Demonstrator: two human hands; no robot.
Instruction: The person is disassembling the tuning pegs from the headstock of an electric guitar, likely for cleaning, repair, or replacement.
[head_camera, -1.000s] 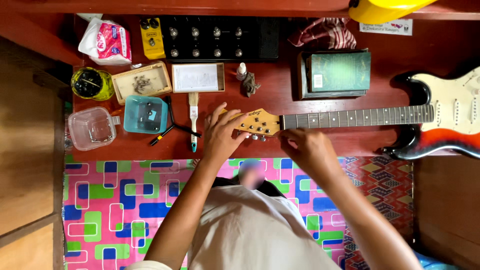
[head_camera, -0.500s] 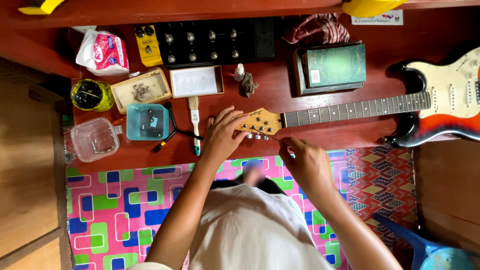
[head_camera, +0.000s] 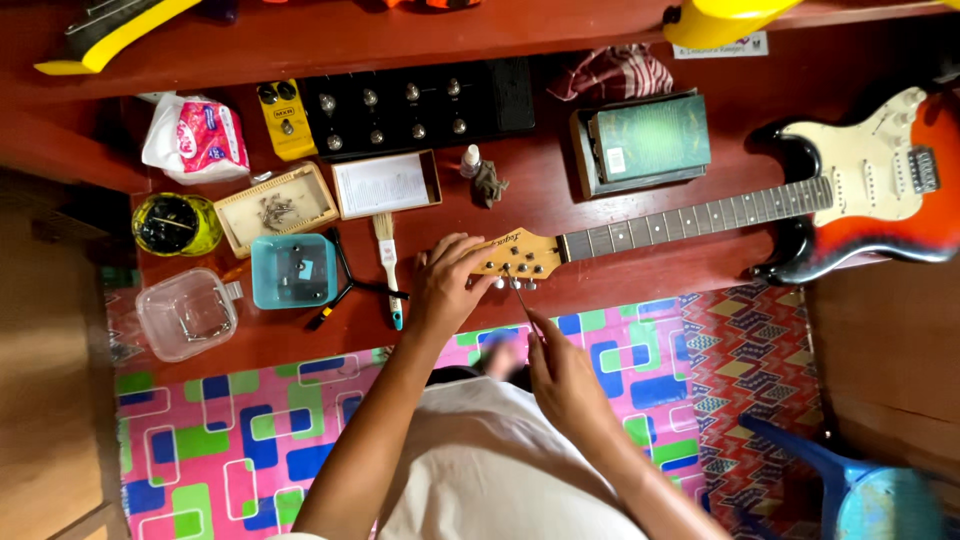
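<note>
Nearby, white-pink packet (head_camera: 195, 135), green box (head_camera: 648, 140)

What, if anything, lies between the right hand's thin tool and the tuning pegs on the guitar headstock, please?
Nothing visible does. The right hand holds a thin tool whose tip already reaches the tuning pegs at the headstock edge. The left hand rests on the headstock's other end, clear of that path.
</note>
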